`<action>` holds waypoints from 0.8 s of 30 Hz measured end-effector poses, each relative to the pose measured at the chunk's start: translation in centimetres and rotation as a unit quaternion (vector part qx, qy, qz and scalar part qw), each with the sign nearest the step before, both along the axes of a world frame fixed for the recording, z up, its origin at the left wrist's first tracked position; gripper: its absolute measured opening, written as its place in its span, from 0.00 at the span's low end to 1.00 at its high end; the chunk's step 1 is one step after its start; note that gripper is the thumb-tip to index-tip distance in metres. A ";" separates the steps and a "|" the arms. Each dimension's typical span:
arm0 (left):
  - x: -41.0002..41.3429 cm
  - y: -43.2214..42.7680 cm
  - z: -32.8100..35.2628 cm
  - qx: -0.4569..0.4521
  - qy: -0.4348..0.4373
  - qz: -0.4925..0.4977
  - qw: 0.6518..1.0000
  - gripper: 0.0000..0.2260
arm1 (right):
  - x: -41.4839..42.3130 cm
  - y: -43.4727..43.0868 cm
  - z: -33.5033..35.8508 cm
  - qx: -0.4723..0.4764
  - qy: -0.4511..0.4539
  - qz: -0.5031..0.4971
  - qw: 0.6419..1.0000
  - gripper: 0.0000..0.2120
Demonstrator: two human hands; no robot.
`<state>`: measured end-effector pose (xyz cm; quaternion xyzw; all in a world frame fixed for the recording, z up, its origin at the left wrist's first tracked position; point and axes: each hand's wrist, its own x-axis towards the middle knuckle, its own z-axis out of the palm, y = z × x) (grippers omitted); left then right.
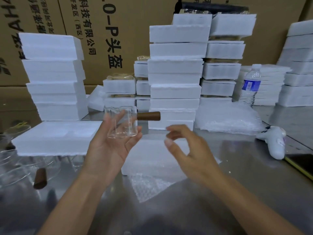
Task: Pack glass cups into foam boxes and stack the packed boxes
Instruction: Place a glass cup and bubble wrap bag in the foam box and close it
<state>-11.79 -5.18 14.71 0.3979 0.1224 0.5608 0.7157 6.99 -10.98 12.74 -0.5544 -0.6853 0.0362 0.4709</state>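
Observation:
My left hand holds a clear glass cup palm up above the table; the cup's brown wooden handle points right. My right hand hovers just right of the cup, its fingers curled and holding nothing, apart from the handle. Under the hands lies a foam piece with bubble wrap at its near edge. An open foam box with a moulded recess sits at the left. More glass cups with brown handles lie at the far left.
Tall stacks of white foam boxes stand at back left, centre and right. A water bottle, a heap of bubble wrap, a white controller and a dark phone sit at right. Cardboard cartons form the back wall.

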 end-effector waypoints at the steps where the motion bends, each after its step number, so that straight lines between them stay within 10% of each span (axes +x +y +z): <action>1: 0.2 -0.1 0.1 0.020 0.026 0.003 0.999 0.22 | 0.5 0.1 0.1 0.021 0.015 -0.017 1.000 0.16; 17: 7.7 -0.5 0.7 0.165 0.330 0.044 0.928 0.37 | 5.0 1.0 0.7 0.079 -0.015 -0.095 0.992 0.07; 24: 8.6 0.3 -2.7 0.253 0.622 0.265 0.692 0.17 | 6.3 1.0 1.3 0.073 0.219 -0.165 0.959 0.08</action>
